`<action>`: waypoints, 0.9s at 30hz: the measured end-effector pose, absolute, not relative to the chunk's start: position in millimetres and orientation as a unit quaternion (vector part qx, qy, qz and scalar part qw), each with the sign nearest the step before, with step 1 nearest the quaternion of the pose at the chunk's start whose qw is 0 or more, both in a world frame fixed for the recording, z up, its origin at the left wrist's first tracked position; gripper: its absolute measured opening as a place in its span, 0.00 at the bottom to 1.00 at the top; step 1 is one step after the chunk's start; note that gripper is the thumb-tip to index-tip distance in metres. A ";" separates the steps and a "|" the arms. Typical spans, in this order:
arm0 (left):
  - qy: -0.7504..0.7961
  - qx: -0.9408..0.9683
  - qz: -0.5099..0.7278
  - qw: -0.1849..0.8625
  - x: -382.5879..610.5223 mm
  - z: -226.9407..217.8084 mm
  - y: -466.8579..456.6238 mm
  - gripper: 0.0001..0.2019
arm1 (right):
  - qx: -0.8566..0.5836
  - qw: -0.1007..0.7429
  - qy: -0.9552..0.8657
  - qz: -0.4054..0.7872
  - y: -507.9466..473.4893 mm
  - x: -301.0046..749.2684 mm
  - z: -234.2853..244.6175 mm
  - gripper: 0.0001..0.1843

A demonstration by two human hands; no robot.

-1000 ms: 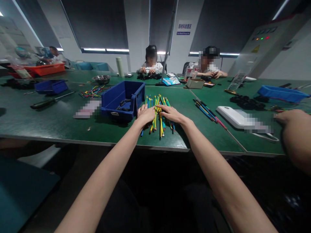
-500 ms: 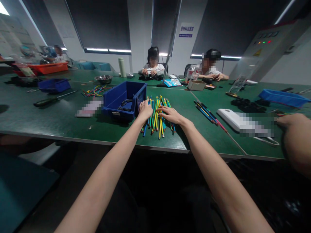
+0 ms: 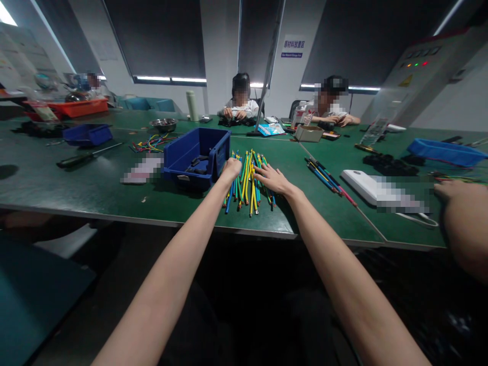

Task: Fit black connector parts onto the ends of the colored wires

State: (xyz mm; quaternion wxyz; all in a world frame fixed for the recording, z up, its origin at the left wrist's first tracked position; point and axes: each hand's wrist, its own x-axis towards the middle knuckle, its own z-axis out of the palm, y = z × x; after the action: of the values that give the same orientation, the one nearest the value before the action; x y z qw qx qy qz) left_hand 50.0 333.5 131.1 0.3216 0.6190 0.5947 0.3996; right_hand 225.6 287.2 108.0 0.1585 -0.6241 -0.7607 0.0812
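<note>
Head view: the cables [image 3: 247, 185] lie just right of the blue bin [image 3: 198, 181], between both hands, their long axes running near to far alongside it in a loose fan.
The left hand [image 3: 231, 169], nearer the bin and just beside its right side, is curled in over the cables' left edge; whether it grips one I cannot tell. The right hand [image 3: 273, 179], farther right of the bin, spreads its fingers over the cables' right part. From the left hand most cables lie away from the bin; from the right hand, toward it.

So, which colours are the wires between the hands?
Head view: the wires are yellow, green and blue.
</note>
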 end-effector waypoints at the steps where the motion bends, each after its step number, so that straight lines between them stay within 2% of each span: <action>1: 0.595 0.610 0.405 0.331 49.9 130.0 335.2 0.15 | -0.624 0.156 -0.761 0.080 287.2 225.7 107.9 0.37; 5: 0.587 0.579 0.428 0.371 46.6 126.3 341.4 0.18 | -0.628 0.152 -0.759 0.081 286.5 225.5 109.1 0.36; 8: 0.585 0.605 0.406 0.356 42.0 125.8 339.9 0.20 | -0.632 0.152 -0.756 0.084 285.7 224.6 111.4 0.35; 17: 0.502 0.823 0.221 0.147 38.6 118.3 314.6 0.23 | -0.651 0.145 -0.741 0.076 287.3 221.8 112.1 0.31; 20: 0.486 0.840 0.209 0.121 39.1 115.9 313.9 0.25 | -0.649 0.142 -0.744 0.075 288.2 221.7 111.2 0.32; 23: 0.502 0.830 0.212 0.117 42.6 117.0 317.9 0.21 | -0.646 0.144 -0.745 0.083 288.8 221.8 110.7 0.32; 27: 0.519 0.824 0.218 0.059 51.4 115.7 328.9 0.18 | -0.645 0.172 -0.740 0.088 290.2 221.8 108.6 0.31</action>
State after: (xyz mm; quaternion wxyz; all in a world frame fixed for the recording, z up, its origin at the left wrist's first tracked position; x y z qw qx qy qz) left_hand 51.4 328.9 115.7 0.0587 0.8243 0.5192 0.2178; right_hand 221.8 290.2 108.6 0.1720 -0.6446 -0.7397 0.0881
